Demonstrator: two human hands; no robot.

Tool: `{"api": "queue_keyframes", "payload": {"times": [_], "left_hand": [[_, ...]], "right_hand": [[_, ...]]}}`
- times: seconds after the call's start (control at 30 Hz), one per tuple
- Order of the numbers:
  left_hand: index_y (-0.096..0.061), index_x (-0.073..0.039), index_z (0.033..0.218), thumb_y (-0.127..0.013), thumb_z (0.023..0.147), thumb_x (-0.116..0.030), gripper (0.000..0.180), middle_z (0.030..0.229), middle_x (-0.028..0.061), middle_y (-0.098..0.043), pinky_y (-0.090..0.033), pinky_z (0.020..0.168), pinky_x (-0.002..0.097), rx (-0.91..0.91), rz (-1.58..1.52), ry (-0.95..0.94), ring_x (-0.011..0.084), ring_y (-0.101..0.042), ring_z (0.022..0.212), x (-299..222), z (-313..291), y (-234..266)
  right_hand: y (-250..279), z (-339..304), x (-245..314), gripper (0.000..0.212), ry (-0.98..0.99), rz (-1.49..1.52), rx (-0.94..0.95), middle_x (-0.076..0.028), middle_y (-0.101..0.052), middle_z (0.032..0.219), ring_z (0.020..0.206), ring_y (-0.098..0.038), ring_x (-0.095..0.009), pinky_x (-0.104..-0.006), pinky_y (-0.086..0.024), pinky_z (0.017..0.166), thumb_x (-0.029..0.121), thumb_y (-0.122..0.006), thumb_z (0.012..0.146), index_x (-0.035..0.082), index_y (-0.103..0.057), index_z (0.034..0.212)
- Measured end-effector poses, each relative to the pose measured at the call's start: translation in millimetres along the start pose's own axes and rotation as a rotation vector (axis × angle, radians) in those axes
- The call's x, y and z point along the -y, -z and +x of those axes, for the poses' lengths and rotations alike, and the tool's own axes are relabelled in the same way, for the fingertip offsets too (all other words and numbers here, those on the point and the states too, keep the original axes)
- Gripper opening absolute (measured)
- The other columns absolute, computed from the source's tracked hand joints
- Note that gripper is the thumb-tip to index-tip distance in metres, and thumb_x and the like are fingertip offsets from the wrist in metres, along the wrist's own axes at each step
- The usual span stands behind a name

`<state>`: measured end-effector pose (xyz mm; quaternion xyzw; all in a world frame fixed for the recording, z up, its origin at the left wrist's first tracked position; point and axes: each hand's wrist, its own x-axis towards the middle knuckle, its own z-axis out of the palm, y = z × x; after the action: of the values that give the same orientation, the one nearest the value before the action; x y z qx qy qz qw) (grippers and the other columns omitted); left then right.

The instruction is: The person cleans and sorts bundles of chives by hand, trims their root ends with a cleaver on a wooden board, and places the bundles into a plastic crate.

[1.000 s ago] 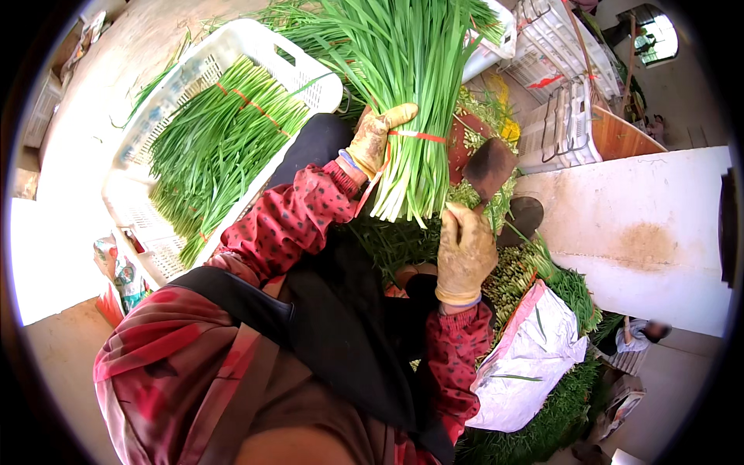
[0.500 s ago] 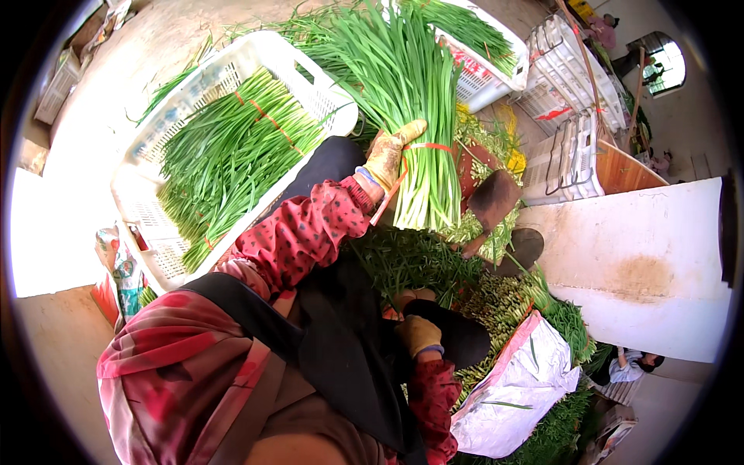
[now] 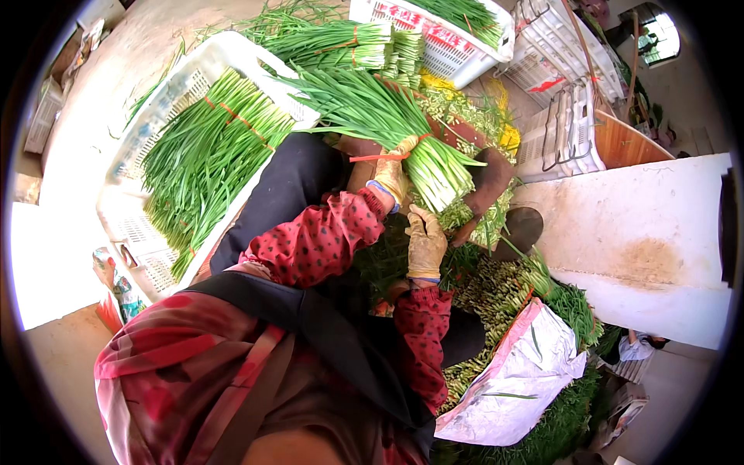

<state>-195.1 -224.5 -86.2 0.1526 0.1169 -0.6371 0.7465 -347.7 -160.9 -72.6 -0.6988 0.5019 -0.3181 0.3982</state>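
Note:
My left hand point(image 3: 392, 175), in a stained yellowish glove, grips a bunch of garlic chives point(image 3: 438, 174) near its pale stem ends. A red-orange band point(image 3: 415, 145) goes round the bunch, and a loose end of it sticks out past the hand to the left. The leaves point up and left, the stems down and right. Just below the stem ends is my right hand point(image 3: 426, 246), also gloved, its fingers raised and loosely apart with nothing seen in them. A white plastic crate point(image 3: 116, 194) at the left holds banded green chives point(image 3: 221, 155).
More banded chives point(image 3: 341, 43) lie behind my hands, beside a second white crate point(image 3: 434, 35). Stem trimmings point(image 3: 473, 128) litter the area ahead. A pile of chives point(image 3: 496, 302) at lower right is partly under a white sack point(image 3: 515, 387). Stacked crates point(image 3: 562, 139) stand farther right.
The chives have come down and tilted from upright to slanting, uncovering the bunches behind. My right hand has risen from my lap to near the stem ends.

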Motion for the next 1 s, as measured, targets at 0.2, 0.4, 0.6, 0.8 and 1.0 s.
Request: {"api": "queue_keyframes", "payload": {"times": [0.2,0.4,0.6,0.8,1.0], "left_hand": [[-0.055,-0.001,0.123,-0.069,0.087,-0.024,0.045,0.105,0.0127,-0.062,-0.049,0.084,0.0393,-0.195,0.759,0.107,0.0258,-0.060,0.095,-18.7,-15.3,-4.3],[-0.047,0.001,0.134,-0.074,0.079,-0.020,0.065,0.118,0.0153,-0.059,-0.048,0.092,0.0350,0.303,1.956,-0.560,0.0273,-0.060,0.106,-69.6,4.9,-93.5],[-0.020,-0.002,0.150,-0.084,0.056,-0.054,0.125,0.147,0.0178,-0.040,-0.025,0.114,0.0490,0.945,3.101,-0.328,0.0351,-0.032,0.140,-71.6,79.9,-112.2],[-0.030,-0.005,0.147,-0.083,0.057,-0.053,0.115,0.136,0.0177,-0.051,-0.033,0.108,0.0482,0.953,3.093,-0.063,0.0345,-0.050,0.124,-62.0,98.0,-94.2],[-0.062,-0.009,0.106,-0.078,0.066,-0.046,0.056,0.086,0.0173,-0.066,-0.048,0.082,0.0471,0.498,2.760,-0.578,0.0334,-0.066,0.087,-63.0,83.7,-124.0]], "right_hand": [[12.7,21.8,0.5,0.018,-0.084,0.216,-0.120,-0.007,-0.069,0.100,0.075,-0.064,-0.014,-0.0280,-0.053,0.070,0.005,-0.061,0.092,0.004,-0.068,0.108],[19.5,91.4,-10.1,0.019,-0.014,0.114,-0.278,-0.015,-0.069,0.099,0.083,-0.068,-0.023,-0.0334,-0.053,0.076,0.007,-0.061,0.090,0.002,-0.066,0.108],[9.2,170.3,9.3,0.034,-0.254,-0.162,-0.136,-0.015,-0.070,0.083,0.071,-0.068,-0.025,-0.0356,-0.053,0.065,0.018,-0.065,0.089,0.000,-0.060,0.119],[-14.2,192.7,17.6,0.026,-0.379,0.220,0.076,-0.010,-0.069,0.080,0.054,-0.061,-0.012,-0.0233,-0.046,0.046,0.015,-0.060,0.093,-0.002,-0.061,0.113],[-2.9,207.7,33.8,0.019,0.168,0.546,-0.098,-0.009,-0.068,0.099,0.074,-0.066,-0.014,-0.0261,-0.053,0.059,0.001,-0.054,0.094,0.004,-0.063,0.111]]}}
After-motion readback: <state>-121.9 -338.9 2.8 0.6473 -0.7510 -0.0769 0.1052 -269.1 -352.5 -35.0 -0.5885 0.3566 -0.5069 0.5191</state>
